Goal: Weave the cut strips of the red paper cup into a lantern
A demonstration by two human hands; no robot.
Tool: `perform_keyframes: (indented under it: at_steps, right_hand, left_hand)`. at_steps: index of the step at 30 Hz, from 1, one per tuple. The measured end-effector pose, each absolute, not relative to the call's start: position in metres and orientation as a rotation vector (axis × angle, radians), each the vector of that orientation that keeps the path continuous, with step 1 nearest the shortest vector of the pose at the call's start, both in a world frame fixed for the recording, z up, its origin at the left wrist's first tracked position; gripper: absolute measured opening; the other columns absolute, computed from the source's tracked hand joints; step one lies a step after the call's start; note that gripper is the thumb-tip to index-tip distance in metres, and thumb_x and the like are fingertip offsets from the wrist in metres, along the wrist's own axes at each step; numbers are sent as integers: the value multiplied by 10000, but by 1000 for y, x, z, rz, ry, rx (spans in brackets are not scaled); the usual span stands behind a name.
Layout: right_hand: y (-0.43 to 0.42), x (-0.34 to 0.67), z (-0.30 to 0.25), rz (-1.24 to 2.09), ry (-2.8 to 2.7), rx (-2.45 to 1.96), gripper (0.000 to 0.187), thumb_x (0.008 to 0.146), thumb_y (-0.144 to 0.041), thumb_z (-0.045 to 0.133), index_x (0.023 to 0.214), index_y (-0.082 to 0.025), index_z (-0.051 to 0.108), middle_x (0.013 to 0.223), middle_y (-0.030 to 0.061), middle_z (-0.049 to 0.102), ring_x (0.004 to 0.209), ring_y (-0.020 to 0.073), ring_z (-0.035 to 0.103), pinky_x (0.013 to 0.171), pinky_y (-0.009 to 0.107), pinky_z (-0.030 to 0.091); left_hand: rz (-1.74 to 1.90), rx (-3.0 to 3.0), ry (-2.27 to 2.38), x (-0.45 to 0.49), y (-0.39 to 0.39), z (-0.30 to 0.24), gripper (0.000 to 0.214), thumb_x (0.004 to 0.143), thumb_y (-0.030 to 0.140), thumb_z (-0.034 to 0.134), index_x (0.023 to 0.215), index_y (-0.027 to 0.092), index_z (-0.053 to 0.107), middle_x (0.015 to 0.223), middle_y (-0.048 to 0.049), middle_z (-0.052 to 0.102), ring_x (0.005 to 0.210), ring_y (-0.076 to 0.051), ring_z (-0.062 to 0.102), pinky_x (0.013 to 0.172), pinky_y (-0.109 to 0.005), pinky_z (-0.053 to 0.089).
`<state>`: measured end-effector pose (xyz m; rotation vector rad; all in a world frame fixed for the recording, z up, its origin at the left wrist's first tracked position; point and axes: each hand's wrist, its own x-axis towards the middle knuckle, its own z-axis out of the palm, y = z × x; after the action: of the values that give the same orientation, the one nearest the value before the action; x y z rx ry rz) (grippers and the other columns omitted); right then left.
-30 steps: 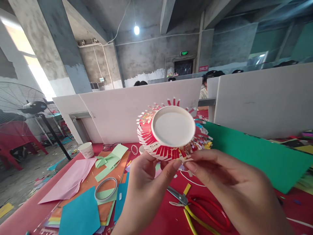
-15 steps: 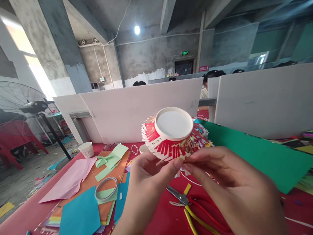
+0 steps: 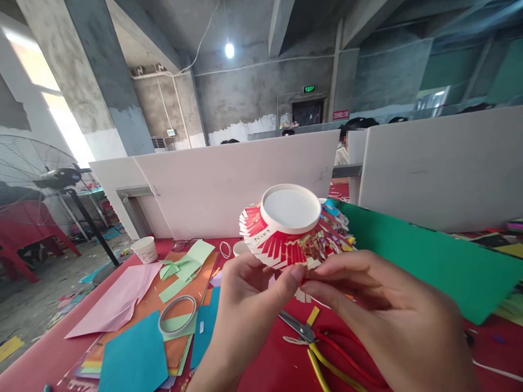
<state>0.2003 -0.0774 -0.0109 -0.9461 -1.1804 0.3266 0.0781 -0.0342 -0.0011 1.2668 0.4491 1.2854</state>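
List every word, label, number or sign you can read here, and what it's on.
"卫生间请上三楼": small red sign at the back; middle character uncertain.
Green lit sign: too small to read.
Fringed cup: dark characters on a pale band, too blurred.
White cup: faint print, unreadable.
Fan: motor badge, unreadable.
Clear sleeve, bottom left: pale print, unreadable.
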Motion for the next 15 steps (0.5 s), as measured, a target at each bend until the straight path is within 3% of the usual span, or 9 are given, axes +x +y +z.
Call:
perform_keyframes:
  at_steps: [8,15]
  right_hand:
    - [-82,214,-12,61,-1296,-1110,112,767,-208,680,757,-319,660,719,-108,712,631,55,669,595,37,514]
    - [-79,210,-11,-58,-1346,-1154,34,786,-251,664,768,-280,661,719,-36,718,619,153,686,605,217,579]
  left_hand:
    - [1299,1249,487,74,-28,-4,25,744,184,739,722,197,739,743,-10,756,741,-148,662,666,-229,517]
    - [1276,1228,456,74,-30,-2,27,754,178,729,770,190,747,822,-35,780,791,-180,691,743,-274,539]
